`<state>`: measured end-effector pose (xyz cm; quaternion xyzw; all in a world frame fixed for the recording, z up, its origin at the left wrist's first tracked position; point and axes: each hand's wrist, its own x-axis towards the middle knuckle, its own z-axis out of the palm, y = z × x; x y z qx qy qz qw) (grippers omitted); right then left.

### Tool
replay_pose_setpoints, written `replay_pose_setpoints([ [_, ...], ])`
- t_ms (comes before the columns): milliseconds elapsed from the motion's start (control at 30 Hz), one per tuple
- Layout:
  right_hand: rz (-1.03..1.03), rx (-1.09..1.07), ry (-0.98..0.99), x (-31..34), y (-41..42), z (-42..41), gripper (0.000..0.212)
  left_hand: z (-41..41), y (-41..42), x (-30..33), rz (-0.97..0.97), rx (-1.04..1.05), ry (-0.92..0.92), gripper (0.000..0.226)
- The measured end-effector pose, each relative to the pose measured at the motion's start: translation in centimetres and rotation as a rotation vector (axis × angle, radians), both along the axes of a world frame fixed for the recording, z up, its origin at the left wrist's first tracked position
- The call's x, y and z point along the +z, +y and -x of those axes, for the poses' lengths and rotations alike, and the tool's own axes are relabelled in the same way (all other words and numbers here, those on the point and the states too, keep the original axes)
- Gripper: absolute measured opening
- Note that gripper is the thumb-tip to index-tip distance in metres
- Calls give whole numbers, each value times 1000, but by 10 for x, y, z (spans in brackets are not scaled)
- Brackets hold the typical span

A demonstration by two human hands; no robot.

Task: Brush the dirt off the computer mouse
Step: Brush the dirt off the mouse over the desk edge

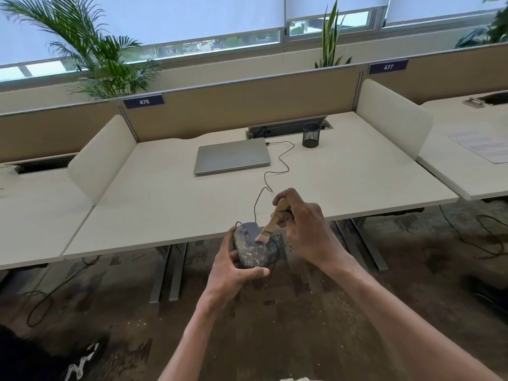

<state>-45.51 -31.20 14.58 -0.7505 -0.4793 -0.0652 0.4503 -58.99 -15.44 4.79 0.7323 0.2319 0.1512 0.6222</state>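
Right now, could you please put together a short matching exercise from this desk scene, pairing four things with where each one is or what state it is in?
Things:
1. computer mouse
2. brush
3. laptop
4. mesh pen cup

Places or states:
A. lies closed at the back of the desk
B. held in the left hand, speckled with dirt
C. stands to the right of the laptop
D. gripped by the right hand, bristles on the mouse

Pairs: 1-B, 2-D, 3-A, 4-C
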Motion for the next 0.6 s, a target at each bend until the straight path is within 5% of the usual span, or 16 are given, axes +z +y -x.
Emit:
replay_pose_setpoints([
  [600, -9, 29, 31, -11, -4, 3, 36, -3, 5, -2, -29, 11, 34, 138],
])
